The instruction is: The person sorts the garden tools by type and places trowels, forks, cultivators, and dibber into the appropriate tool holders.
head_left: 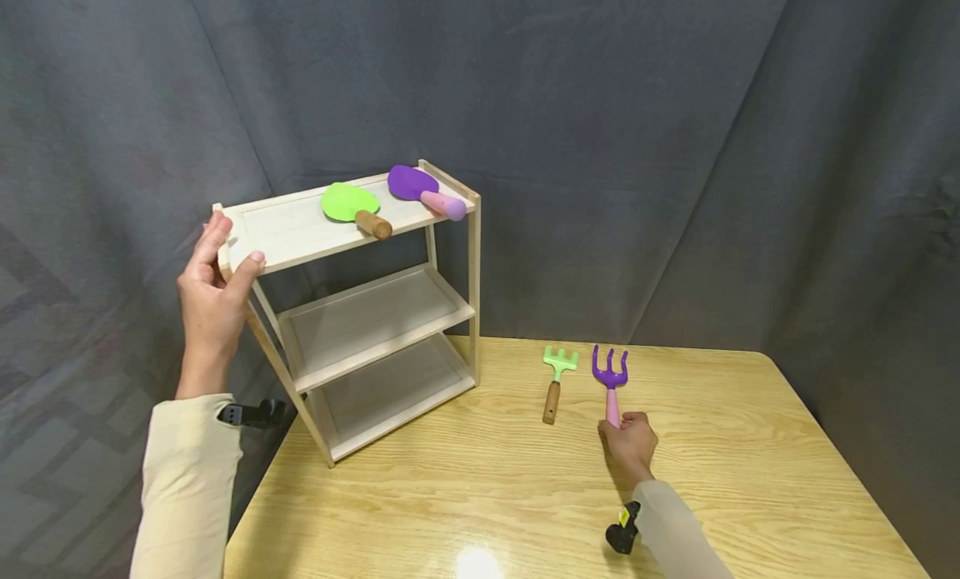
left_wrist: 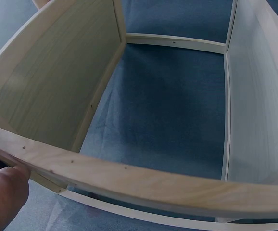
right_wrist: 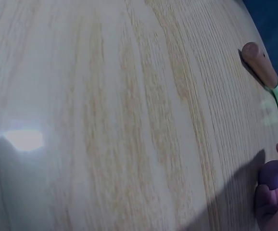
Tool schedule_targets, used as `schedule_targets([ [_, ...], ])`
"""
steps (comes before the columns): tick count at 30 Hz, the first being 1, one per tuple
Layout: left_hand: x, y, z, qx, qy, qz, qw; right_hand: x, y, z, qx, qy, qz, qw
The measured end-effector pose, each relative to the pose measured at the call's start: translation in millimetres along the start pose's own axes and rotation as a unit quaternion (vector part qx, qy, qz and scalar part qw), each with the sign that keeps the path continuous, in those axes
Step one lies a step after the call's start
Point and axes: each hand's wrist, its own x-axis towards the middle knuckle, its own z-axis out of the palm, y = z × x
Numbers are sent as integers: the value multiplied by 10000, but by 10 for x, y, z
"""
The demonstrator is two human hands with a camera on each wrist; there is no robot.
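Observation:
At the left end of a three-tier wooden shelf (head_left: 386,322), my left hand (head_left: 210,300) grips the top tier, thumb over its front edge and fingers along the side. The left wrist view catches part of that hand (left_wrist: 4,192) against the shelf frame (left_wrist: 129,175). My right hand (head_left: 632,444) holds the pink handle of a purple hand fork (head_left: 611,377) low over the table. In the right wrist view, the handle's purple end (right_wrist: 272,174) shows between the fingers. Left of it lies a green hand rake (head_left: 560,362) with a brown wooden handle.
On the top tier rest a green trowel (head_left: 348,202) with a wooden handle and a purple trowel (head_left: 412,182) with a pink handle. The shelf stands on the left of a light wooden table (head_left: 480,487). A grey curtain (head_left: 570,146) hangs behind.

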Motion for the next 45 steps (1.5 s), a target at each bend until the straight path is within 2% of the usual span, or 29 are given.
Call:
schedule_targets([
  [7,6,-16,5,-93,29,21,9999,29,16,-16,-212,-175,-77,9996],
  [13,5,-13,3,-53,19,19,10000,22,16,-20,-143,-158,-110,9997],
  [24,7,-6,2,51,3,55,10000,5,17,-48,29,-44,76,10000],
  [28,4,-1,1,95,-32,53,9999,20,38,-45,148,48,136,9998],
  [45,2,-2,-15,260,-17,62,9996,53,50,-48,214,621,-125,9978],
])
